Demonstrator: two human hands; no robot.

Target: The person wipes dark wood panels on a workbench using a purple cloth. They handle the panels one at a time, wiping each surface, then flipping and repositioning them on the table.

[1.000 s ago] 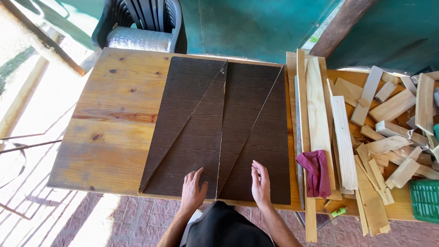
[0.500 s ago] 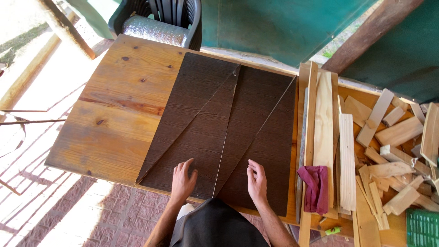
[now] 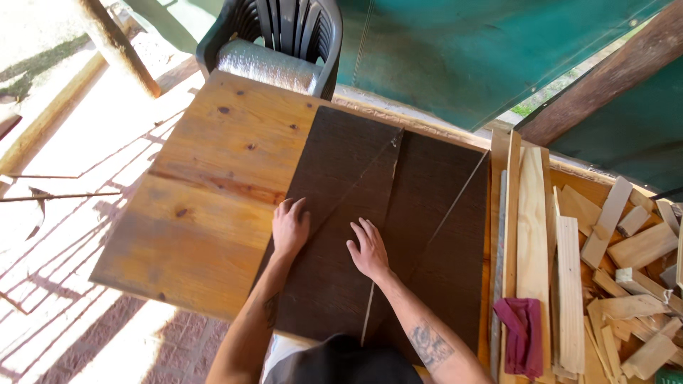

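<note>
On the wooden table [image 3: 213, 178], the dark cut panels [image 3: 427, 213] lie flat, and both hands have slid up from the near edge: left hand [image 3: 290, 226] and right hand [image 3: 368, 249] press open-palmed, gripping nothing, straddling the seam. Wood offcuts [image 3: 626, 270] sit right.

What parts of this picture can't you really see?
- Head view: the wooden table under the dark cut panels is covered by them.
- The panels' near edge is hidden by the person's arms and body.
- The palms of the left hand and right hand lie face down on the panels.
- The pile of wood offcuts is cut off by the right edge.
- The black plastic chair is cut off by the top edge.
</note>
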